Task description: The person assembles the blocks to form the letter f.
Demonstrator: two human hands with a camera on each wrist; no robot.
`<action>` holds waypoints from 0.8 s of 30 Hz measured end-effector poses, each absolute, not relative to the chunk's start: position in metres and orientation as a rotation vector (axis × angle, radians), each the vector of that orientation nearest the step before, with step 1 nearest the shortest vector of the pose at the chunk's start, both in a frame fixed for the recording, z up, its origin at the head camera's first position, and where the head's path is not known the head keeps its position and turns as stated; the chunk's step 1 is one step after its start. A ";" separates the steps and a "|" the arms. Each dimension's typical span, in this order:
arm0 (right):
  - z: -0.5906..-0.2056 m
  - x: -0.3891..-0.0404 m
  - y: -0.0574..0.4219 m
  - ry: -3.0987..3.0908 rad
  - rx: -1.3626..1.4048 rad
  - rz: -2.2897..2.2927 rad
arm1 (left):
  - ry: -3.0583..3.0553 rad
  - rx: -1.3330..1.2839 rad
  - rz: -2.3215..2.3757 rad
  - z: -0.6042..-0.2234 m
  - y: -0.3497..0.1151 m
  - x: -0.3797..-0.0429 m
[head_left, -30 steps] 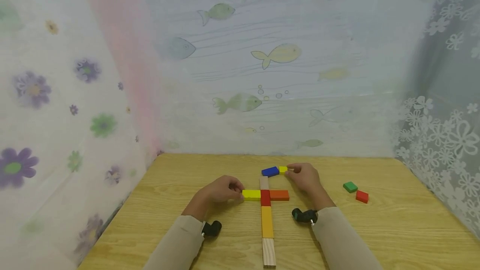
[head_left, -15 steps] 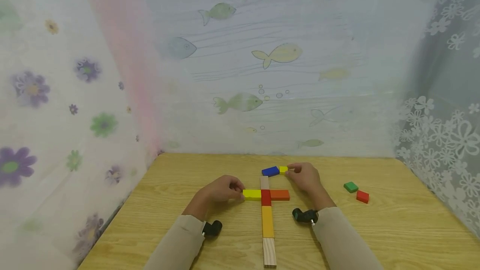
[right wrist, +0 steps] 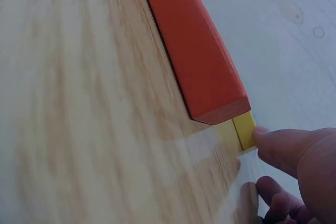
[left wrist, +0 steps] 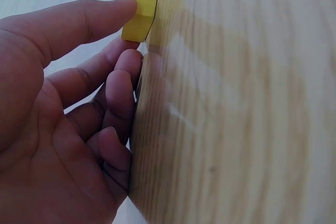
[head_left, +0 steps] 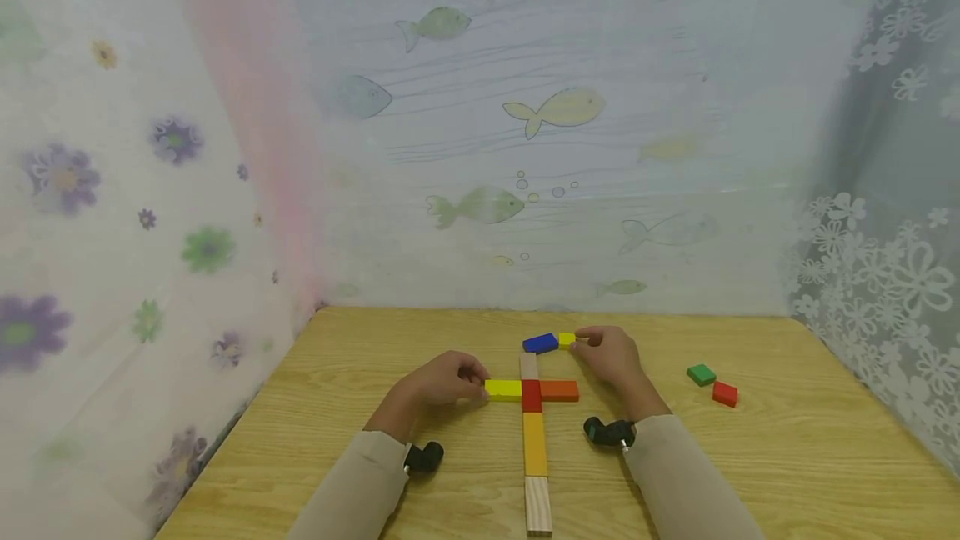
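My left hand (head_left: pixel 448 379) pinches the outer end of a long yellow block (head_left: pixel 503 391) between thumb and forefinger; in the left wrist view the thumb presses that block's (left wrist: pixel 143 11) side. My right hand (head_left: pixel 611 352) holds a small yellow block (head_left: pixel 566 341) at its right end, beside a slanted blue block (head_left: pixel 540 343). The long yellow block butts against a red block (head_left: pixel 531 396), with an orange-red block (head_left: pixel 559 391) on the other side. Above the red one lies a plain wood block (head_left: pixel 529 366). In the right wrist view the orange-red block (right wrist: pixel 197 45) partly hides the small yellow one (right wrist: pixel 244 129).
Below the red block run an orange-yellow block (head_left: pixel 535 443) and a striped wood block (head_left: pixel 537 505), in line toward me. A green block (head_left: pixel 701 374) and a small red block (head_left: pixel 724 393) lie apart on the right of the wooden table (head_left: pixel 795 448). Patterned curtains surround it.
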State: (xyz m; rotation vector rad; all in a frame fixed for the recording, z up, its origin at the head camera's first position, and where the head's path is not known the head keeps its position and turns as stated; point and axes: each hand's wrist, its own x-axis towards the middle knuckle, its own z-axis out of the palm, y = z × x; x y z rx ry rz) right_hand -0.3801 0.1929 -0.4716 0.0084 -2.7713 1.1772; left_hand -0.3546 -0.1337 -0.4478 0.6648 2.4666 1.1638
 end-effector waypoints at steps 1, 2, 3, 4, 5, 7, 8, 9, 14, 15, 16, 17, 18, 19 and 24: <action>-0.471 -0.380 0.193 -2.771 0.007 1.177 | 2.465 0.665 1.166 -0.448 -0.134 -0.354; -0.471 -0.379 0.192 -2.771 0.006 1.174 | 2.465 0.664 1.167 -0.448 -0.134 -0.354; -0.470 -0.379 0.192 -2.772 0.003 1.175 | 2.466 0.661 1.167 -0.448 -0.134 -0.354; -0.470 -0.378 0.191 -2.771 0.002 1.178 | 2.466 0.662 1.167 -0.448 -0.134 -0.354; -0.469 -0.378 0.191 -2.772 0.000 1.182 | 2.466 0.660 1.166 -0.448 -0.134 -0.354; -0.468 -0.377 0.191 -2.773 0.004 1.188 | 2.463 0.660 1.168 -0.448 -0.134 -0.353; -0.469 -0.377 0.191 -2.774 0.002 1.194 | 2.461 0.660 1.168 -0.448 -0.134 -0.354; -0.469 -0.378 0.192 -2.773 -0.001 1.199 | 2.460 0.662 1.169 -0.448 -0.134 -0.354; -0.471 -0.378 0.195 -2.771 0.005 1.200 | 2.454 0.685 1.166 -0.448 -0.134 -0.355; -0.471 -0.379 0.196 -2.771 0.011 1.196 | 2.456 0.689 1.162 -0.448 -0.134 -0.355; -0.471 -0.379 0.196 -2.772 0.017 1.192 | 2.457 0.691 1.160 -0.448 -0.134 -0.355; -0.470 -0.379 0.196 -2.771 0.020 1.197 | 2.456 0.690 1.161 -0.448 -0.134 -0.355; -0.469 -0.379 0.196 -2.771 0.020 1.201 | 2.457 0.688 1.161 -0.448 -0.134 -0.355; -0.468 -0.379 0.196 -2.771 0.018 1.209 | 2.460 0.687 1.160 -0.448 -0.134 -0.355; -0.464 -0.377 0.196 -2.768 0.019 1.260 | 2.466 0.669 1.159 -0.448 -0.135 -0.355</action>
